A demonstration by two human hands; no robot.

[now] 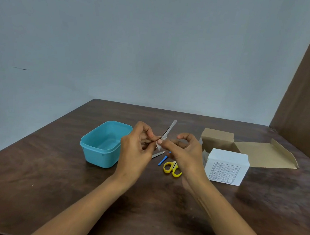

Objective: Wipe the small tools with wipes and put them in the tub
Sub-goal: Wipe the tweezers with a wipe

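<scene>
tweezers (170, 128) point up, both hands raised: left hand (136, 145) and right hand (184, 153) pinching wipe (158, 145).

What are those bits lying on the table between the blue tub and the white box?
In the head view, between the tub and the white box lie yellow-handled scissors, a blue-handled tool and a metal tool, partly hidden by the hands.

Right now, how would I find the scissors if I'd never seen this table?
Start at the blue tub on the brown table. Look right, past both hands, toward the white box. The scissors lie flat between them, the only thing with round yellow handles.
</scene>
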